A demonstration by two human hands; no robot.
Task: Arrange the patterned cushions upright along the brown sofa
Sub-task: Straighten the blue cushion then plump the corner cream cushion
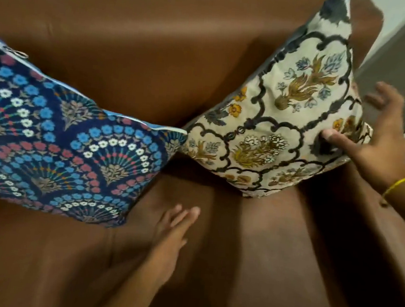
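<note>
Now, looking down from above:
Sofa: big brown leather sofa [136, 55] fills the view, its arm at 3 o'clock.
Blue cushion: square dark-blue cushion with fan flowers [56, 144] at 9 o'clock, leaning on the backrest, tilted.
Cream cushion: square cream cushion with grey lines and yellow flowers [281, 121] at 2 o'clock, standing on one corner in the sofa's corner. Its tip touches the blue one.
Right hand: right hand with a yellow thread on the wrist [375, 142] pinches the cream cushion's right edge, thumb in front.
Left hand: left hand [171, 239] at 6 o'clock, flat with fingers spread wide, holding nothing. It may touch the seat; too blurry to tell.
</note>
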